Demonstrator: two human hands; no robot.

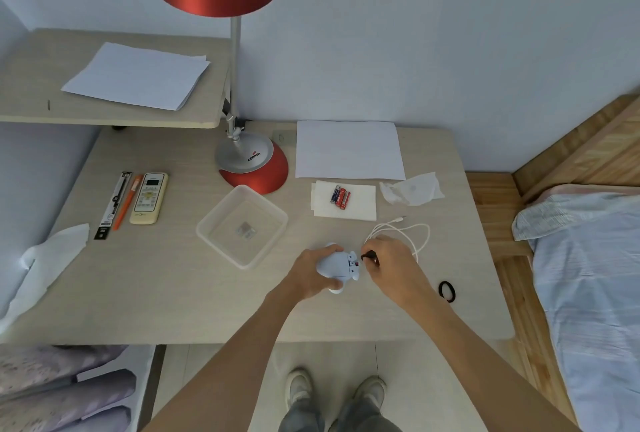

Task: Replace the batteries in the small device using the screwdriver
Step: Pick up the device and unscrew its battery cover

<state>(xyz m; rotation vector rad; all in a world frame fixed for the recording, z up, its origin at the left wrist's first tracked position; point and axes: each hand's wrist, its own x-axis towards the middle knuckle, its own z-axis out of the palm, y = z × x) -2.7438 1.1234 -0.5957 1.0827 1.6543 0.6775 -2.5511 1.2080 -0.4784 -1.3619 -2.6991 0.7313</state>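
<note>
Now your left hand (311,270) wraps small pale blue plastic device (338,263); right hand (388,260) pinches dark screwdriver (367,255) at it. Three red batteries (340,197) wait, not yet in.

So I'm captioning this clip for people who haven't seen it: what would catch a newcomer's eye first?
Probably the red desk lamp at the back of the desk, its shade looming at the top. Next, near the front edge, the left hand grips a small pale blue device while the right hand works a dark screwdriver at it. Behind them, batteries lie on a white tissue.
</note>
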